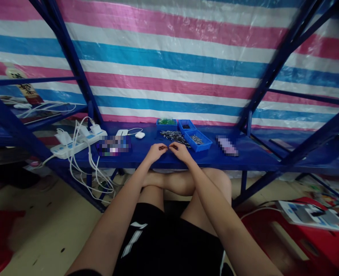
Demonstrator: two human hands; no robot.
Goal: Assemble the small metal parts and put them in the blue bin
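My left hand (pixel 157 151) and my right hand (pixel 179 151) meet fingertip to fingertip over the front of the blue table (pixel 146 158). Both are closed in a pinch, and whatever lies between the fingers is too small to name. Just behind them spreads a loose pile of thin black and silver pieces (pixel 173 136), like small screws or pins. A blue bin (pixel 204 146) with similar silver pieces stands right of my right hand. Behind the pile are a smaller blue bin (pixel 185 125) with dark bits and another blue bin (pixel 158 123) holding green pieces (pixel 167 121).
A white power strip (pixel 80 145) with tangled white cables hangs over the table's left end. Nearby lie a blurred-out item (pixel 113 146) and a white earbud case (pixel 140 135). A pixelated phone-like item (pixel 227 146) lies right. Blue frame posts (pixel 245 105) flank the table; red stools (pixel 324 245) stand below.
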